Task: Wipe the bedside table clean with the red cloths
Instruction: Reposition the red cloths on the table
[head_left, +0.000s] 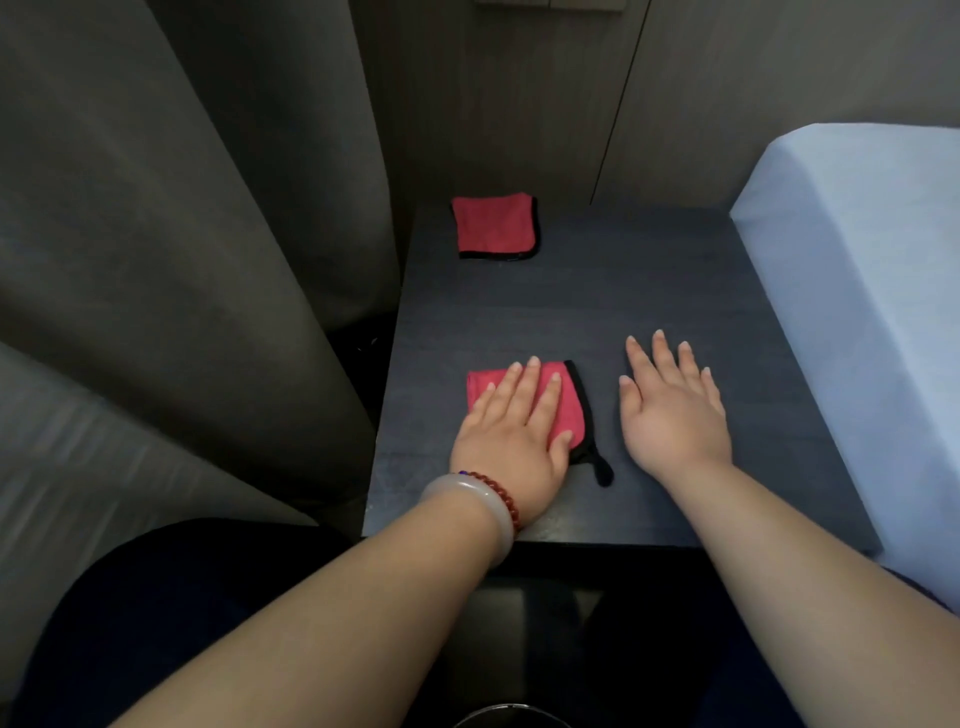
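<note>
The dark bedside table (649, 291) fills the middle of the view. A folded red cloth with black trim (570, 410) lies near its front left. My left hand (511, 431) lies flat on that cloth with straight fingers and covers most of it. My right hand (672, 410) rests flat on the bare tabletop just to the right of the cloth, fingers spread and holding nothing. A second folded red cloth with black trim (493, 226) lies by itself at the table's back left corner.
Grey curtains (171, 249) hang close along the table's left side. A bed with a pale blue sheet (872, 291) borders the right side. A panelled wall (519, 104) stands behind the table. My dark-clothed lap (156, 623) is below the front edge.
</note>
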